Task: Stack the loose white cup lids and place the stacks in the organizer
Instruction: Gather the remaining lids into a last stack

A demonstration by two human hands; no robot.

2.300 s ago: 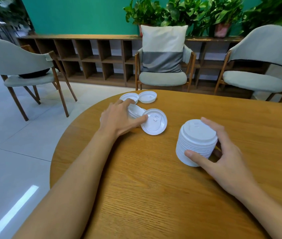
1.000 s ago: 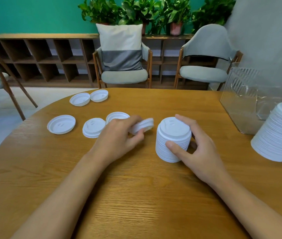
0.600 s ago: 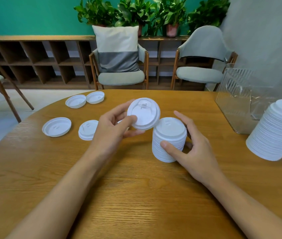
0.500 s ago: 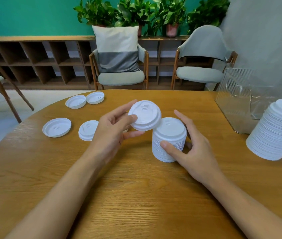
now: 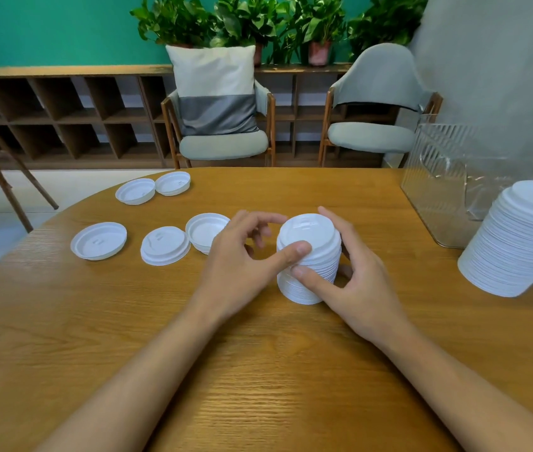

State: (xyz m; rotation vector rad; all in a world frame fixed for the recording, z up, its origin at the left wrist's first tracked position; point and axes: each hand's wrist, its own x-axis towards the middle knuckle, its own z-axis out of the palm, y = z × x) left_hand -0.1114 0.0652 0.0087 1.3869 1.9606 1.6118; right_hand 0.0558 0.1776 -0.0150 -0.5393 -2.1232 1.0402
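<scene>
Single lid (image 5: 99,241): laid flat on the worktop (image 5: 258,370), well to the left of the left grip (image 5: 239,256).
Lid pair (image 5: 135,190): set side by side and touching, beyond and to the left of the left grip, near the worktop's far edge.
Domed lid (image 5: 164,245): placed top up, just left of the left grip.
Upturned lid (image 5: 208,232): seen hollow side up, touching the domed lid; its right edge is hidden behind the left grip.
Left grip: partly closed; the top lid (image 5: 307,230) is pinched between the thumb at its near rim and the curled forefinger at its far left edge.
Top lid: seated on the short stack (image 5: 322,265), between the two grips.
Short stack: stood upright on the worktop.
Right grip (image 5: 356,282): curled round the short stack, thumb across its near side, fingers wrapped behind.
Organizer (image 5: 447,187): clear and ribbed, stood beyond and to the right of the right grip.
Tall stack (image 5: 526,239): tilted, well to the right of the right grip, in front of the organizer.
</scene>
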